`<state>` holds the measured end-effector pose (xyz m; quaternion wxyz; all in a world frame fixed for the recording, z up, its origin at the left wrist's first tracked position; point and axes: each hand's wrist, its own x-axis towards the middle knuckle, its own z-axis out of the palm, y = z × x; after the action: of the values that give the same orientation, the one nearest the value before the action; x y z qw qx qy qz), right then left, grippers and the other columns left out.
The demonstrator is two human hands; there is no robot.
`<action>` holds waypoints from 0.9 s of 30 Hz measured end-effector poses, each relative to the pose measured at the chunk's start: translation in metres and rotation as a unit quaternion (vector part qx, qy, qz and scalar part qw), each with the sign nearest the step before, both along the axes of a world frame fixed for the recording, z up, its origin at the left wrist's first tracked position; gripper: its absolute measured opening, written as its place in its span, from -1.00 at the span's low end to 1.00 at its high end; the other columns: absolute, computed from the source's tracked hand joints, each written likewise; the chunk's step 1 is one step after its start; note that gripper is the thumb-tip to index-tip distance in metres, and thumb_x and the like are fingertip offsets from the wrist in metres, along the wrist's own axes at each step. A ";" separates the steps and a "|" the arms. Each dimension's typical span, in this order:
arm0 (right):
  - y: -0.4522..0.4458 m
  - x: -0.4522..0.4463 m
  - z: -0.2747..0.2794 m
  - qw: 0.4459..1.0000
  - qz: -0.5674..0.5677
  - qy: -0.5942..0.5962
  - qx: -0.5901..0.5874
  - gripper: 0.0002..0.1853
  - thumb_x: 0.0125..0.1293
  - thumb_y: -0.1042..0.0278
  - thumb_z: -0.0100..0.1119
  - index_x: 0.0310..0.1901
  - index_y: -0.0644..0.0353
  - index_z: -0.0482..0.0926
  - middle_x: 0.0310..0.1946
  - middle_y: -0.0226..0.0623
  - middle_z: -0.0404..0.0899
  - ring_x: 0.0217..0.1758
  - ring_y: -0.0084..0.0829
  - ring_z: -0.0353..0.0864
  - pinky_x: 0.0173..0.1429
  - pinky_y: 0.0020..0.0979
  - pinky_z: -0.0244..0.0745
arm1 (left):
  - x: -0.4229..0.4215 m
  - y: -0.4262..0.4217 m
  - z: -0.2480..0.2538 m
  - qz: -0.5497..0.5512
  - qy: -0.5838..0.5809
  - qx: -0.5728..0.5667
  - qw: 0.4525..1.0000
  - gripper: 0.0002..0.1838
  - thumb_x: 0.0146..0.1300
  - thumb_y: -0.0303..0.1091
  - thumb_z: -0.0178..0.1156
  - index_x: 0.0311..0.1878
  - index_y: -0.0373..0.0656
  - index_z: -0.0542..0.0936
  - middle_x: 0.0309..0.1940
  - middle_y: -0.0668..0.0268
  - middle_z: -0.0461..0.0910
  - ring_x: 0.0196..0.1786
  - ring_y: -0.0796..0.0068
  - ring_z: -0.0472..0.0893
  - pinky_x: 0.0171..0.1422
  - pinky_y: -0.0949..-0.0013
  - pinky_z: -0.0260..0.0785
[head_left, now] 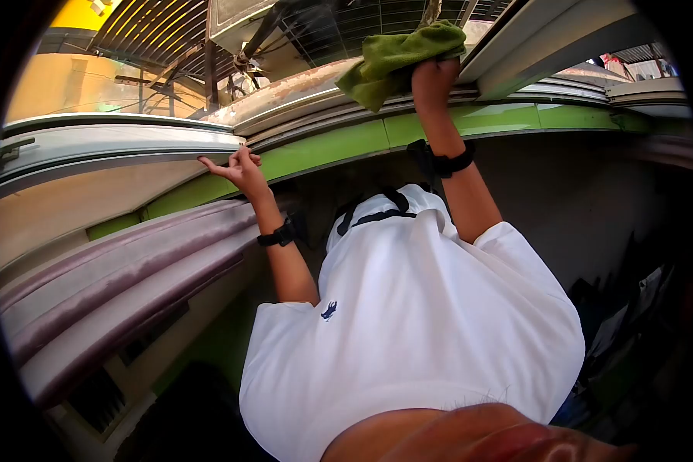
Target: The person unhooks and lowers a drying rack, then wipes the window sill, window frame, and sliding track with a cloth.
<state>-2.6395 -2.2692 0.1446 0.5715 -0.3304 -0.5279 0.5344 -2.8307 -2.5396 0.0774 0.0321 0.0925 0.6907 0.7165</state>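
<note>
My right hand [434,83] is closed on a green cloth [396,63], raised over the window track [346,114] at the opening. Part of the cloth hangs left of the hand; I cannot tell whether it touches the frame. Beside the end of the white sliding window sash [123,146], my left hand [243,172] holds nothing, with the thumb stretched out and some fingers loosely bent. Its fingertips are close to the sash edge, and contact is unclear.
Green tiles [462,122] line the sill below the track. A pinkish curtain [131,269] hangs at the left. Another white frame [562,46] stands at the upper right. Outside are metal bars [158,38] and a yellowish wall [61,85].
</note>
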 end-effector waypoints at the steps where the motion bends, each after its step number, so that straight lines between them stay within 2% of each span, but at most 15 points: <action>1: -0.001 -0.002 -0.010 0.999 -0.006 -0.024 -0.025 -0.84 0.36 0.53 -0.08 -0.17 0.30 0.53 -0.23 -0.28 0.59 -0.22 -0.38 0.54 -0.02 -0.26 0.46 | 0.002 0.000 0.001 0.008 0.002 0.007 1.000 0.07 0.31 -0.55 0.15 0.61 0.16 -0.40 -0.35 0.26 0.50 -0.50 0.57 0.46 -0.36 0.50 0.39; 5: 0.001 -0.013 -0.062 0.973 0.044 0.029 -0.224 -0.78 0.37 0.47 -0.07 -0.01 0.30 0.47 -0.12 -0.28 0.55 -0.13 -0.38 0.54 0.00 -0.27 0.47 | 0.020 -0.003 0.006 -0.019 -0.061 -0.041 0.997 -0.02 0.33 -0.50 0.17 0.62 0.09 -0.26 -0.16 0.18 0.54 -0.38 0.50 0.59 -0.26 0.45 0.46; 6: -0.003 -0.012 -0.035 0.967 0.058 0.061 -0.239 -0.75 0.40 0.42 -0.05 0.05 0.29 0.42 -0.08 -0.30 0.53 -0.14 -0.42 0.52 -0.02 -0.29 0.47 | 0.021 -0.001 0.005 -0.040 -0.075 -0.037 0.996 -0.08 0.35 -0.48 0.16 0.60 0.03 -0.19 -0.13 0.18 0.55 -0.33 0.48 0.62 -0.23 0.44 0.47; 7: -0.003 -0.009 -0.017 0.967 0.066 0.063 -0.236 -0.75 0.40 0.42 -0.05 0.05 0.29 0.42 -0.08 -0.30 0.53 -0.14 -0.42 0.52 -0.02 -0.29 0.47 | 0.021 0.002 0.005 -0.060 -0.088 -0.033 0.994 -0.14 0.36 -0.46 0.16 0.59 -0.03 -0.12 -0.10 0.17 0.56 -0.29 0.46 0.64 -0.20 0.44 0.48; 9: -0.002 -0.001 0.013 0.978 0.145 0.080 -0.130 -0.69 0.48 0.34 -0.05 0.17 0.26 0.34 0.08 -0.20 0.50 0.07 -0.33 0.56 0.12 -0.23 0.55 | 0.033 0.013 0.016 -0.094 -0.081 -0.030 0.992 -0.30 0.40 -0.39 0.15 0.52 -0.14 0.08 -0.03 0.19 0.56 -0.22 0.43 0.66 -0.08 0.40 0.49; 10: -0.001 0.001 0.030 0.973 0.130 0.055 -0.183 -0.69 0.48 0.30 0.02 0.14 0.28 0.36 0.04 -0.18 0.54 0.03 -0.32 0.62 0.02 -0.24 0.62 | 0.038 0.019 0.020 -0.127 -0.075 -0.029 0.989 -0.34 0.42 -0.37 0.15 0.50 -0.15 0.12 0.02 0.18 0.57 -0.18 0.42 0.66 -0.04 0.39 0.49; 12: 0.012 -0.001 0.023 0.973 0.154 0.083 -0.150 -0.71 0.48 0.29 0.03 0.10 0.29 0.39 -0.02 -0.18 0.57 -0.02 -0.32 0.64 -0.04 -0.25 0.63 | 0.047 0.032 0.029 -0.155 -0.063 -0.024 0.986 -0.38 0.43 -0.35 0.14 0.48 -0.16 0.17 0.07 0.17 0.57 -0.15 0.42 0.67 0.00 0.39 0.49; 15: 0.017 -0.005 -0.011 0.968 0.195 0.101 -0.124 -0.76 0.48 0.27 0.04 -0.03 0.30 0.51 -0.15 -0.23 0.64 -0.15 -0.36 0.69 -0.15 -0.31 0.64 | 0.080 0.058 0.039 -0.337 -0.098 -0.014 0.936 -0.44 0.48 -0.23 0.10 0.45 -0.15 0.23 0.19 0.14 0.55 -0.03 0.41 0.68 0.13 0.36 0.48; 17: 0.010 -0.015 -0.046 0.962 0.196 -0.034 -0.186 -0.78 0.48 0.33 0.01 -0.06 0.28 0.57 -0.15 -0.27 0.66 -0.14 -0.44 0.67 -0.12 -0.34 0.61 | 0.105 0.079 0.033 -0.379 -0.093 -0.019 0.921 -0.42 0.48 -0.19 0.12 0.47 -0.12 0.24 0.24 0.12 0.51 0.09 0.38 0.64 0.22 0.31 0.46; 19: 0.003 -0.022 -0.050 0.949 0.252 -0.021 -0.188 -0.78 0.45 0.38 -0.02 -0.04 0.28 0.59 -0.12 -0.31 0.65 -0.13 -0.49 0.65 -0.08 -0.39 0.56 | 0.123 0.096 0.036 -0.379 -0.083 -0.017 0.921 -0.38 0.45 -0.20 0.16 0.49 -0.11 0.22 0.28 0.09 0.47 0.15 0.35 0.61 0.25 0.27 0.45; 21: -0.007 -0.021 -0.024 0.929 0.321 -0.032 -0.183 -0.79 0.41 0.42 0.00 -0.17 0.32 0.63 -0.29 -0.35 0.64 -0.26 -0.51 0.59 -0.15 -0.39 0.50 | 0.134 0.107 0.057 -0.358 0.195 -0.186 0.894 -0.24 0.34 -0.29 0.29 0.53 -0.06 0.17 0.35 0.02 0.38 0.30 0.16 0.51 0.35 0.16 0.39; 22: -0.004 -0.021 -0.013 0.940 0.321 -0.039 -0.107 -0.79 0.41 0.38 0.01 -0.16 0.29 0.62 -0.28 -0.36 0.63 -0.22 -0.51 0.62 -0.12 -0.41 0.52 | 0.135 0.113 0.071 -0.353 0.198 -0.190 0.895 -0.24 0.34 -0.29 0.29 0.53 -0.06 0.17 0.35 0.02 0.38 0.30 0.16 0.51 0.35 0.16 0.39; 24: 0.012 -0.013 0.021 0.950 0.295 -0.030 -0.100 -0.78 0.40 0.36 0.02 -0.16 0.29 0.62 -0.28 -0.36 0.62 -0.20 -0.48 0.63 -0.11 -0.42 0.53 | 0.136 0.120 0.098 -0.285 0.373 -0.153 0.870 -0.15 0.21 -0.39 0.37 0.53 -0.03 0.18 0.37 -0.02 0.32 0.38 0.00 0.42 0.41 0.11 0.33; 26: 0.014 -0.007 0.047 0.960 0.262 -0.028 -0.096 -0.78 0.39 0.33 0.03 -0.16 0.29 0.61 -0.27 -0.36 0.62 -0.19 -0.46 0.64 -0.10 -0.43 0.53 | 0.132 0.125 0.118 -0.280 0.402 -0.142 0.860 -0.17 0.21 -0.39 0.35 0.52 -0.03 0.20 0.38 -0.02 0.32 0.40 -0.03 0.39 0.43 0.10 0.31; 27: 0.015 -0.009 0.057 0.962 0.223 0.044 -0.153 -0.77 0.38 0.30 0.05 -0.17 0.28 0.61 -0.28 -0.35 0.61 -0.19 -0.44 0.65 -0.11 -0.43 0.54 | 0.129 0.127 0.123 -0.276 0.438 -0.127 0.846 -0.19 0.20 -0.39 0.34 0.51 -0.04 0.22 0.38 -0.01 0.32 0.42 -0.06 0.36 0.45 0.10 0.29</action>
<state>-2.6483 -2.2541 0.2012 0.4026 -0.2642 -0.4747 0.7367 -2.7013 -2.4124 0.2003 -0.0662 0.5786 0.6640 0.4690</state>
